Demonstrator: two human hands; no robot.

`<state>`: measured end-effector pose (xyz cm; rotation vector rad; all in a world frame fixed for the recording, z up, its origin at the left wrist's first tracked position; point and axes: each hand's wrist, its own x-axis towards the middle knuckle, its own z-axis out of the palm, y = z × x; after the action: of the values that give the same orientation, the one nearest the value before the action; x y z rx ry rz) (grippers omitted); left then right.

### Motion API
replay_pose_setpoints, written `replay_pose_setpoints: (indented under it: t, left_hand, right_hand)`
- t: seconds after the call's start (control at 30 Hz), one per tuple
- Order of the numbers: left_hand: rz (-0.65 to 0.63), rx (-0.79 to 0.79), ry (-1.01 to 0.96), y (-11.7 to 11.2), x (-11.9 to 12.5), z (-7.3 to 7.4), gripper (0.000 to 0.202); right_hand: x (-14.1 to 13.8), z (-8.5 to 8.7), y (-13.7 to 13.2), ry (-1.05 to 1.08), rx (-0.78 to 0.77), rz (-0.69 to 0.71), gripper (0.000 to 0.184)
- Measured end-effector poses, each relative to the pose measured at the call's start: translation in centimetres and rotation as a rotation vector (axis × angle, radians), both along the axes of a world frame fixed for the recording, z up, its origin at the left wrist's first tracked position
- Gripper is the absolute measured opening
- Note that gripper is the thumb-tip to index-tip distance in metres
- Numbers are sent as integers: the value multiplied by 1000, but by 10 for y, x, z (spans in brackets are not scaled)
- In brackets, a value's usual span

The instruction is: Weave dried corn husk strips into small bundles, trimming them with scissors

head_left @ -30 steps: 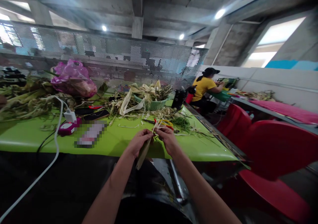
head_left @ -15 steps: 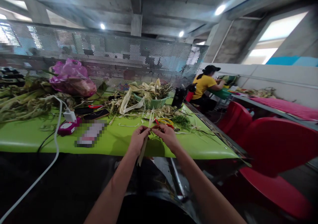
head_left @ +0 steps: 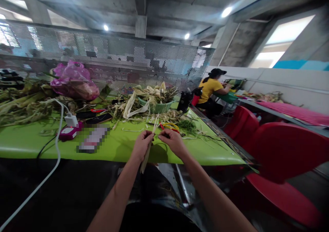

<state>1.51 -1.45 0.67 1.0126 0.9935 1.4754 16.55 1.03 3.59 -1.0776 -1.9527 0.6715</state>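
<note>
My left hand pinches a pale, dry corn husk that runs up past its fingertips in split, narrow ends and hangs down over the table edge. Just to the right, my right hand has its thumb and fingertips pressed together; a thin strand may be between them, too fine to make out. Both hands are above the near edge of the green table. Beyond the right hand lies a yellow-and-red handled tool, perhaps scissors or pliers, beside a small heap of green strands.
A green basket full of dry husks stands behind the hands. Leftward are a pink plastic bag, husk piles, a blurred phone and a charger with a white cable. Red chairs and a seated co-worker are at right.
My right hand has moved slightly to the right, so the gap between the two hands' fingertips is wider. My left hand keeps its pinch on the husk.
</note>
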Motion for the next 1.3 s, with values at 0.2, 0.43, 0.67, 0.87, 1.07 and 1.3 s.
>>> replay_pose_setpoints:
  t: [0.2, 0.43, 0.67, 0.87, 1.07, 1.3]
  left_hand:
    - [98, 23, -32, 4, -11, -1, 23]
    - [233, 5, -111, 9, -26, 0, 18]
    - [214, -47, -226, 14, -33, -6, 20]
    - [219, -10, -263, 16, -35, -10, 18]
    - [232, 14, -284, 17, -37, -13, 17]
    - [237, 14, -314, 21, -37, -15, 19]
  right_hand:
    - [27, 5, 17, -112, 27, -10, 28]
    - [57, 14, 64, -489, 115, -300, 27]
    - [31, 5, 97, -848, 87, -206, 42]
    - [21, 9, 100, -906, 134, -204, 48]
    - [29, 26, 90, -712, 242, -287, 56]
    - [54, 50, 99, -253, 186, -338, 48]
